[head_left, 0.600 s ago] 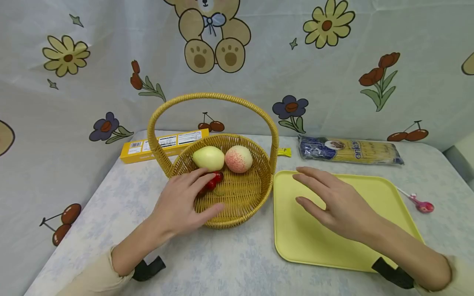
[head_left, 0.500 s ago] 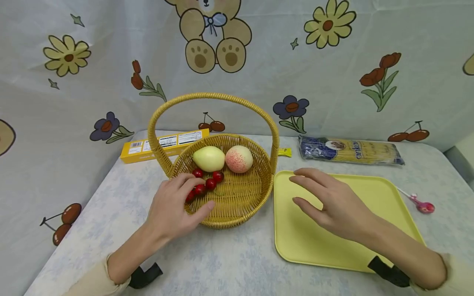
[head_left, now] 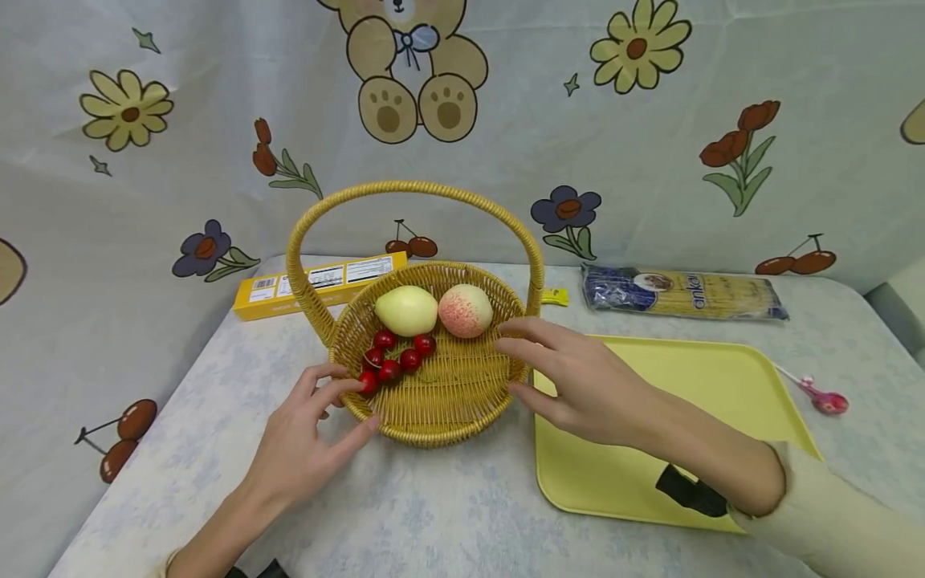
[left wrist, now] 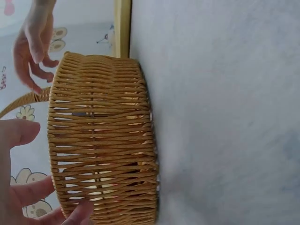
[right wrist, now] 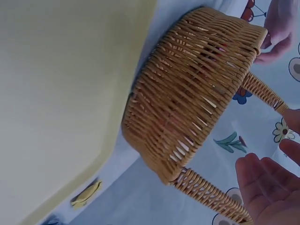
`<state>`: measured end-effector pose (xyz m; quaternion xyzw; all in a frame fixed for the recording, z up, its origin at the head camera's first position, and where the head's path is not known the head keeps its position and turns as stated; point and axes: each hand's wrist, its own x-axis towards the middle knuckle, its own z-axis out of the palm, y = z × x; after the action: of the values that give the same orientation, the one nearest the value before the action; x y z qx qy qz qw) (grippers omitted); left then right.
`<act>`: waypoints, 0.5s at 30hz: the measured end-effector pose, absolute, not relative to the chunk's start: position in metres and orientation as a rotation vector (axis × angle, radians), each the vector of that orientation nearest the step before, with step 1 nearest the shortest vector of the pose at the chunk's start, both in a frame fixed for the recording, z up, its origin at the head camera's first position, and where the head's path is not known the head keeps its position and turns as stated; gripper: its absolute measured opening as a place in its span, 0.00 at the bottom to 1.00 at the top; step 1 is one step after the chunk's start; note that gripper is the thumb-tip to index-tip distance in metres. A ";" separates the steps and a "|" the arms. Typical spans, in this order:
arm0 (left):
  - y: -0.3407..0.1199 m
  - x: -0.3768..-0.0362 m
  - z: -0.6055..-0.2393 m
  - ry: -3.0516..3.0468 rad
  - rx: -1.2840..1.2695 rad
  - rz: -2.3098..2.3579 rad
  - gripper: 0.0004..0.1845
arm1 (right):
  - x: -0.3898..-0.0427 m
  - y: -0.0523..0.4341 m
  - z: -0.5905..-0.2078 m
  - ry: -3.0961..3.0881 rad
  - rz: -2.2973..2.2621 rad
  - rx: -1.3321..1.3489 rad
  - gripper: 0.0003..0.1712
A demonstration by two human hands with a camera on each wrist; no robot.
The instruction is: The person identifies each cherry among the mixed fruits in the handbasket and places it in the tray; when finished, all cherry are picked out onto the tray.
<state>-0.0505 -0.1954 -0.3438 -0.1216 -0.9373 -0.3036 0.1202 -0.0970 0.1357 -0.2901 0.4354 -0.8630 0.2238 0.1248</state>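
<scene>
Fingers apart, the left hand is by the left rim of the basket, contact unclear; the right hand, fingers loosely spread, hovers by the right rim. An uneven pull might tip the basket, rolling its contents: cherries left, pale green fruit and peach far. Right lies a yellow tray.

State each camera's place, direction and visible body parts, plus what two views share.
Head: on the person's head, facing forward and down at the basket; left hand and right hand show.
Left wrist: on that wrist, facing the basket's side; own hand near, right beyond.
Right wrist: on that wrist, facing tray and basket; own hand near, left beyond.
Wrist views share basket and both hands.
</scene>
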 end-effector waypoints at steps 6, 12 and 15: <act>-0.199 -0.050 -0.346 -2.818 -0.277 -0.965 0.18 | -0.108 0.116 -0.287 -2.587 0.614 1.332 0.25; -0.202 -0.054 -0.342 -2.861 -0.259 -1.017 0.18 | -0.122 0.095 -0.285 -2.688 0.570 1.400 0.26; -0.202 -0.056 -0.340 -2.875 -0.246 -1.039 0.18 | -0.130 0.085 -0.286 -2.707 0.546 1.440 0.25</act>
<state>-0.0563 -0.2020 -0.3405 -0.0803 -0.9368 -0.3386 0.0371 -0.1296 0.0854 -0.2856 0.4624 -0.8691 0.1753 0.0135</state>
